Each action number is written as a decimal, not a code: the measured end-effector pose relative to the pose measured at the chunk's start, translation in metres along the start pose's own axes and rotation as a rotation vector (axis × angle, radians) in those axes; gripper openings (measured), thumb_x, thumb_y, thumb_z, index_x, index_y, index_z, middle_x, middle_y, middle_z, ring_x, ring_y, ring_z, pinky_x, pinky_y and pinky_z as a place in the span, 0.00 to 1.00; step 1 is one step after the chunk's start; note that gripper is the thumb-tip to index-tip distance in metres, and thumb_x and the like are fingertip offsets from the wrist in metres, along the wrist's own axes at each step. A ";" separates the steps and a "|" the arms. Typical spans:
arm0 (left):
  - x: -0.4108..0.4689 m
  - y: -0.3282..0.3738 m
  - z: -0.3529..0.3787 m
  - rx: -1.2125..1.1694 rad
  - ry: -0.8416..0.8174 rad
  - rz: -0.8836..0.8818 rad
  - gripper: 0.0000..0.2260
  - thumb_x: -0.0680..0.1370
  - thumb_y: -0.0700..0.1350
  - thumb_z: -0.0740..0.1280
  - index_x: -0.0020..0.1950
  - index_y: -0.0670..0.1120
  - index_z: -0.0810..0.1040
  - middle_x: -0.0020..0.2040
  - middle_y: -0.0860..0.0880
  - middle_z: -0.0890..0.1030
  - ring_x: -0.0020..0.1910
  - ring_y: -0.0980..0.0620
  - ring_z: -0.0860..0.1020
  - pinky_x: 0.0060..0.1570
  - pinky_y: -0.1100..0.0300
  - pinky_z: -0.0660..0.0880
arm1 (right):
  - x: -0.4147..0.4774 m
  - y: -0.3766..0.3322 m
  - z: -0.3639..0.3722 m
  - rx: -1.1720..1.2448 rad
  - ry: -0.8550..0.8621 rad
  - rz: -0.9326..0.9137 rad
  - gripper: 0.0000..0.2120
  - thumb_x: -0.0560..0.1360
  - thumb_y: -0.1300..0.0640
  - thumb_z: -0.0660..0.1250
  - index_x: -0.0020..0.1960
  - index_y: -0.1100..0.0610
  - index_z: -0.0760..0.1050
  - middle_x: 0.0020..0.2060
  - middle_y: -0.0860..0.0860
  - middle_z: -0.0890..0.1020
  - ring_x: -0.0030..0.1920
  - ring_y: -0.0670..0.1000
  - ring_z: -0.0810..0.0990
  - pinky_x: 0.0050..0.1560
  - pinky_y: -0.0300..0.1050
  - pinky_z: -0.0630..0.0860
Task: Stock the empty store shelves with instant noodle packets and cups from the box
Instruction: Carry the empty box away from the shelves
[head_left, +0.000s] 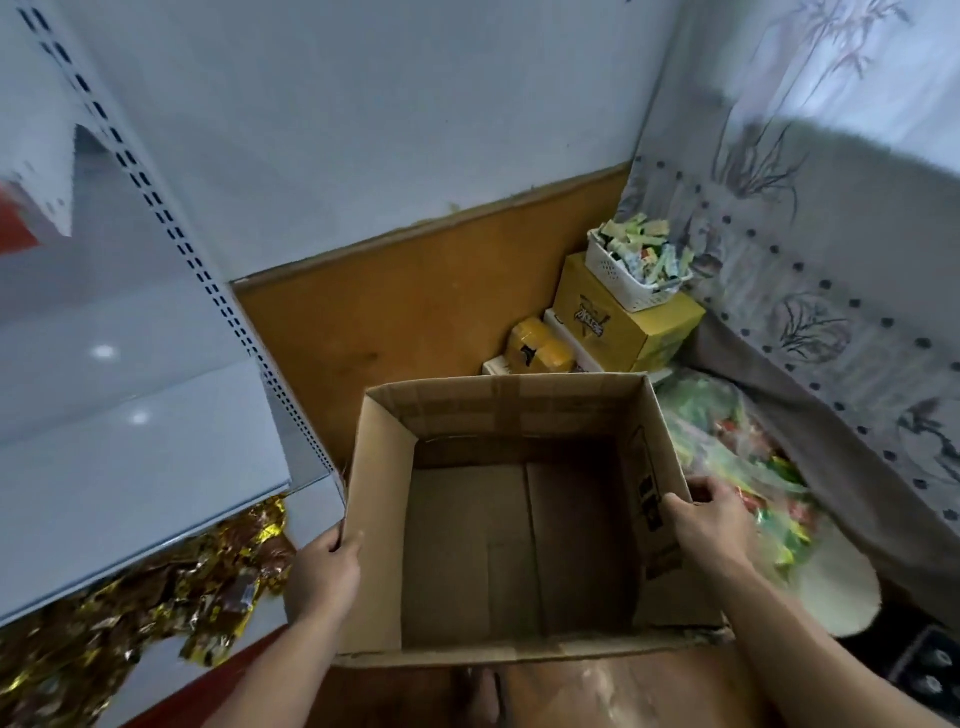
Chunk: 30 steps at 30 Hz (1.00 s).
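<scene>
Box (467, 545): open, bare inside (flaps up).
Left hand (327, 566): grasping near-left wall.
Right hand (714, 525): grasping right wall.
Shelf (130, 467): left, gold packets (130, 613) beneath.

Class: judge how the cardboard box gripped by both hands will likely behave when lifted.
Probably light: the cardboard box shows only a bare floor inside. Its open-topped walls will likely flex where the left hand and right hand grip them. Matte card seems unlikely to slip.
</scene>
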<state>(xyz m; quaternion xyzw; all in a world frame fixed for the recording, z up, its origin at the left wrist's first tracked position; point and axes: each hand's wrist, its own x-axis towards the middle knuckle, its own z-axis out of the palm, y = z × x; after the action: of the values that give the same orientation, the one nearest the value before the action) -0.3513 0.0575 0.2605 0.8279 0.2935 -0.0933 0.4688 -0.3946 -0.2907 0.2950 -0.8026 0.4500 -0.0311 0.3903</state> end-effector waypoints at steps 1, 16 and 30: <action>0.009 0.004 0.007 -0.006 0.013 -0.030 0.11 0.81 0.45 0.66 0.61 0.44 0.82 0.53 0.44 0.84 0.50 0.42 0.79 0.50 0.51 0.74 | 0.014 -0.011 0.008 -0.003 -0.018 -0.015 0.05 0.72 0.56 0.70 0.47 0.50 0.77 0.41 0.51 0.82 0.42 0.55 0.80 0.45 0.50 0.77; 0.187 0.054 0.091 -0.180 0.228 -0.268 0.13 0.82 0.45 0.65 0.65 0.44 0.80 0.49 0.47 0.80 0.47 0.45 0.75 0.49 0.53 0.72 | 0.206 -0.136 0.167 -0.044 -0.196 -0.122 0.11 0.75 0.55 0.69 0.58 0.51 0.77 0.46 0.50 0.80 0.46 0.53 0.79 0.46 0.48 0.76; 0.343 0.000 0.196 -0.384 0.447 -0.438 0.13 0.78 0.46 0.69 0.62 0.50 0.82 0.52 0.51 0.83 0.55 0.46 0.80 0.60 0.51 0.76 | 0.350 -0.153 0.369 -0.096 -0.374 -0.170 0.15 0.78 0.54 0.67 0.64 0.54 0.76 0.51 0.51 0.79 0.47 0.51 0.76 0.45 0.44 0.71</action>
<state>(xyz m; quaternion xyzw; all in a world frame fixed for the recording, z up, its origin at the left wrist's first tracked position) -0.0501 0.0313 0.0067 0.6422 0.5711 0.0486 0.5090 0.0677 -0.2865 0.0333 -0.8472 0.3012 0.1070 0.4244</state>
